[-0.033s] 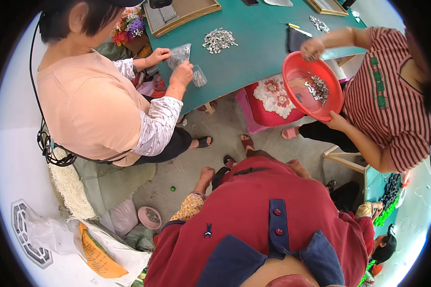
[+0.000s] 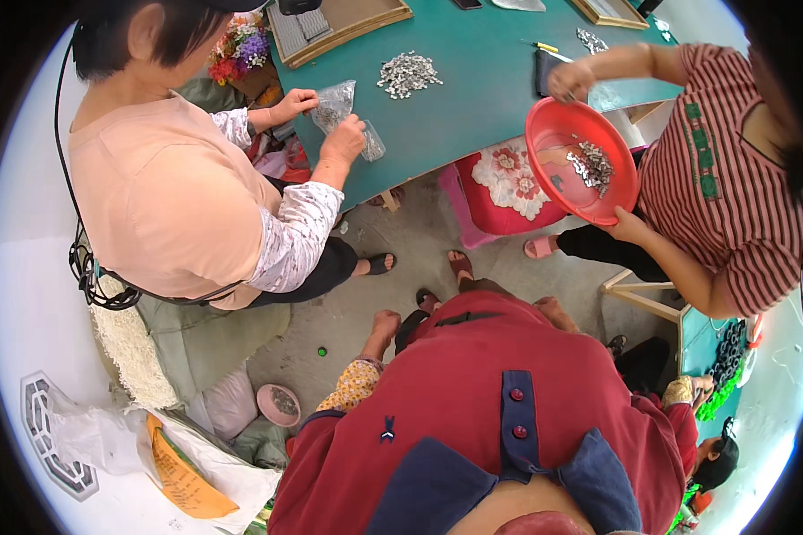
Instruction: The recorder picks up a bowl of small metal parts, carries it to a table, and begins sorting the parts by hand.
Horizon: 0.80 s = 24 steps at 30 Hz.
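The person's left hand (image 2: 384, 323) and half-hidden right hand (image 2: 555, 314) hang near six and four o'clock, curled or holding I cannot tell, while at two o'clock a tilted round red plastic bowl (image 2: 544, 129) could spill its small silver metal bits (image 2: 593, 167) if the co-worker (image 2: 732, 178) lets it slip.

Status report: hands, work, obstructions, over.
Left hand low, nothing seen in it; right hand partly hidden. Small grey pieces piled on green table. Floral-covered seat at its near edge.

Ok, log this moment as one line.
left hand: nothing visible in grip; right hand: partly hidden, grip unclear; left co-worker: holds clear plastic bag; right co-worker: holds red basin, silvery pieces inside
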{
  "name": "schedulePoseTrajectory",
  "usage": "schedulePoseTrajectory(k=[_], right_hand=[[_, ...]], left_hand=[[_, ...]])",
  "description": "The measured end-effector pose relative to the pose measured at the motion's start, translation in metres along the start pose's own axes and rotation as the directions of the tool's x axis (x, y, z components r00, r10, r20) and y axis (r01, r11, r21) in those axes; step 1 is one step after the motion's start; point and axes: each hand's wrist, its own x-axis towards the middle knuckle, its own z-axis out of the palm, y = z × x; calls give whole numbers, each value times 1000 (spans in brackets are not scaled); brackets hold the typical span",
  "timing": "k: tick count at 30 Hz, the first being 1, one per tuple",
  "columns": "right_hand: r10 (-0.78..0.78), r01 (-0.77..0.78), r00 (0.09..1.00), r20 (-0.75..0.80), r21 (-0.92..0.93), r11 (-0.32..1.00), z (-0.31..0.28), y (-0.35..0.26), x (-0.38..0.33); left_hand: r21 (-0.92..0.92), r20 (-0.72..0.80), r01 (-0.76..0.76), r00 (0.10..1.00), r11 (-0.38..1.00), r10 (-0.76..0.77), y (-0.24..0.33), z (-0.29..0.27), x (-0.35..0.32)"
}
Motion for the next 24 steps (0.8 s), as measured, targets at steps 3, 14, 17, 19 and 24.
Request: schedulePoseTrajectory(k=[3, 14, 17, 19, 24], right_hand=[[12, -12, 1000, -3, 20, 1000, -1, 4, -1], [35, -38, 998, 48, 46, 998, -12, -17, -11], [7, -7, 998, 59, -9, 1000, -8, -5, 2], [1, -1, 999, 49, -1, 1000, -10, -11, -2], [-32, 34, 999, 27, -45, 998, -11, -14, -4]], left_hand=[[-83, -28, 1, 1000, 997, -3, 11, 3, -6], [-118, -5, 47, 999, 992, -48, 6, 3, 12], [-148, 4, 47, 999, 988, -47, 15, 2, 5], [-154, -8, 42, 999, 987, -43, 15, 1, 2], [-169, -9, 39, 999, 985, -42, 19, 2, -3]])
